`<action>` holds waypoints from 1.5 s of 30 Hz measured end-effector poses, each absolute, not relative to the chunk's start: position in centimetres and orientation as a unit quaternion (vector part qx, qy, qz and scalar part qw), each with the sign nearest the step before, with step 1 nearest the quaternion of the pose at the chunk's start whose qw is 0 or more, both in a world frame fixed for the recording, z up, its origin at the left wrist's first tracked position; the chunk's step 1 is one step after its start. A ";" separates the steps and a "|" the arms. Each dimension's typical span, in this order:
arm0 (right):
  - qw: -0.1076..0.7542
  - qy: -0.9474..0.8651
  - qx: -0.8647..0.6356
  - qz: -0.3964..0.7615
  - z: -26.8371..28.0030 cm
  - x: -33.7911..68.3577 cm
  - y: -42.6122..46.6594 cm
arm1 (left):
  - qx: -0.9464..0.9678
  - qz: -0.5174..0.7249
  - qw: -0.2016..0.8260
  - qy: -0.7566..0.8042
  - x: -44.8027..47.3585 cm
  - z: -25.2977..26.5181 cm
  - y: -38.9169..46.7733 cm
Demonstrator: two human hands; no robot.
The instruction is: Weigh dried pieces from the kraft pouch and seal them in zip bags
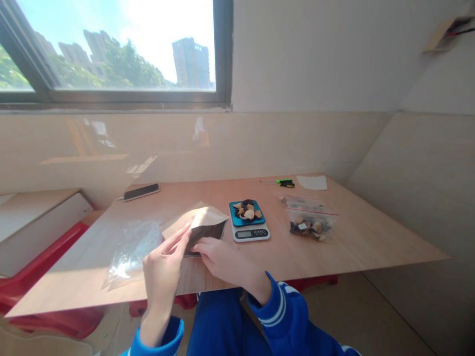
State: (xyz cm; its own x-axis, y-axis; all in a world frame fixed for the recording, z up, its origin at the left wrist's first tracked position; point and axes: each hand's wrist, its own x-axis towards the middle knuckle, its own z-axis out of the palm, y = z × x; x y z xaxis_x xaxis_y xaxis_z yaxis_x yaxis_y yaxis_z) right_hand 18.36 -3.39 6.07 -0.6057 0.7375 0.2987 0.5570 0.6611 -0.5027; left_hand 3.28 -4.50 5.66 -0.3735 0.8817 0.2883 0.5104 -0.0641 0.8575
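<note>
A brown paper bag [182, 220] is held at the table's front with its mouth spread, showing a dark inside. My left hand [163, 262] pinches the near left edge of the opening between thumb and fingers. At the lower rim, the fingers of my right hand [224, 259] are closed on the bag, their tips partly hidden in the opening. Just right of the bag stands a small white kitchen scale [237, 239] with a blue top. Pale and dark dried pieces [248, 211] are heaped on that top; their exact kind is unclear.
A zip bag [313, 225] of similar pieces lies right of the scale. Behind it are screwdrivers [285, 183] and white paper [312, 183]. Clear plastic bags [131, 252] lie left, a phone [141, 192] at the back left. Red stools [63, 316] stand below the wooden table [363, 242].
</note>
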 end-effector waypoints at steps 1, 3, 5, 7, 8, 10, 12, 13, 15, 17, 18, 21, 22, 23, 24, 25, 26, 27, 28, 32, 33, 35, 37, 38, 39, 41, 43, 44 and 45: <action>0.225 -0.883 -0.383 0.149 5.7 17.8 -3.3 | 0.533 0.501 0.185 0.657 3.3 5.5 -4.6; 0.197 -0.889 -0.401 0.100 5.5 17.0 -2.9 | 0.537 0.497 0.189 0.655 3.3 5.2 -4.6; 0.189 -0.888 -0.411 0.079 5.7 16.6 -2.6 | 0.535 0.494 0.197 0.657 3.5 5.0 -4.7; 0.188 -0.881 -0.429 0.070 6.1 16.5 -2.3 | 0.530 0.493 0.201 0.660 3.6 5.1 -4.7; 0.187 -0.877 -0.438 0.065 6.3 16.5 -2.2 | 0.530 0.491 0.203 0.661 3.6 5.3 -4.8; 0.191 -0.870 -0.452 0.047 6.4 16.4 -2.1 | 0.545 0.488 0.212 0.648 3.4 5.5 -5.0; 0.200 -0.867 -0.455 0.024 6.4 16.4 -1.9 | 0.579 0.490 0.232 0.609 2.9 5.6 -5.4; 0.205 -0.866 -0.455 0.015 6.5 16.4 -1.7 | 0.597 0.497 0.242 0.581 2.5 5.5 -5.5; 0.211 -0.866 -0.454 0.009 6.7 16.5 -1.4 | 0.628 0.518 0.251 0.524 1.5 4.8 -5.6; 0.223 -0.865 -0.449 0.017 7.1 16.5 -1.2 | 0.654 0.527 0.234 0.490 0.4 3.6 -5.2; 0.238 -0.863 -0.445 0.023 7.3 16.5 -1.1 | 0.666 0.521 0.219 0.487 0.0 2.9 -4.7; 0.295 -0.854 -0.424 0.052 8.1 16.4 -1.0 | 0.688 0.488 0.177 0.508 -0.8 0.9 -2.9; 0.313 -0.852 -0.415 0.062 8.3 16.3 -1.2 | 0.683 0.486 0.159 0.521 -0.8 0.4 -2.3; 0.331 -0.850 -0.405 0.069 8.5 16.3 -1.4 | 0.673 0.489 0.146 0.536 -0.8 0.2 -1.8; 0.350 -0.847 -0.394 0.074 8.6 16.3 -1.8 | 0.658 0.494 0.136 0.553 -0.7 0.2 -1.4; 0.370 -0.843 -0.383 0.079 8.6 16.4 -2.3 | 0.638 0.499 0.129 0.572 -0.6 0.4 -1.0; 0.389 -0.838 -0.373 0.086 8.5 16.6 -2.9 | 0.618 0.502 0.130 0.591 -0.5 0.7 -0.6; 0.405 -0.833 -0.364 0.095 8.2 16.8 -3.7 | 0.599 0.505 0.135 0.607 -0.4 1.1 -0.2; 0.415 -0.829 -0.358 0.109 7.8 17.2 -4.5 | 0.584 0.507 0.141 0.618 -0.4 1.5 0.3; 0.389 -0.818 -0.372 0.203 5.0 19.1 -8.3 | 0.559 0.508 0.109 0.646 -0.8 3.0 3.4; 0.378 -0.811 -0.384 0.228 4.1 19.7 -9.1 | 0.557 0.500 0.094 0.657 -0.9 3.2 4.3; 0.366 -0.791 -0.413 0.263 2.4 20.8 -10.6 | 0.559 0.486 0.089 0.666 -1.1 3.4 6.0; 0.363 -0.770 -0.447 0.275 1.0 21.9 -11.6 | 0.567 0.477 0.099 0.664 -1.1 3.6 7.4; 0.362 -0.762 -0.462 0.273 0.4 22.5 -12.1 | 0.574 0.473 0.104 0.660 -1.1 3.6 7.8; 0.360 -0.757 -0.474 0.269 -0.1 23.0 -12.4 | 0.582 0.468 0.107 0.657 -1.1 3.6 8.1; 0.353 -0.754 -0.491 0.257 -0.9 24.1 -12.9 | 0.595 0.460 0.107 0.650 -1.0 3.5 8.4; 0.349 -0.755 -0.501 0.238 -1.5 25.0 -13.3 | 0.593 0.466 0.109 0.647 -1.1 3.1 8.1; 0.349 -0.755 -0.506 0.227 -1.7 25.5 -13.4 | 0.585 0.478 0.113 0.646 -1.1 2.9 7.8; 0.350 -0.755 -0.510 0.217 -1.8 25.8 -13.5 | 0.574 0.492 0.116 0.644 -1.3 2.7 7.3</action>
State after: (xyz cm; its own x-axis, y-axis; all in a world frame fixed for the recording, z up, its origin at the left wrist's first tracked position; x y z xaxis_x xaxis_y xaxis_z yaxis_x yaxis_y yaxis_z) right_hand 25.84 -13.47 -1.80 -0.2339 0.9224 0.3072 0.6192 0.3849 -0.6844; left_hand -1.28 7.31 2.68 -0.3152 0.8532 0.4155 0.6255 -0.1425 0.7671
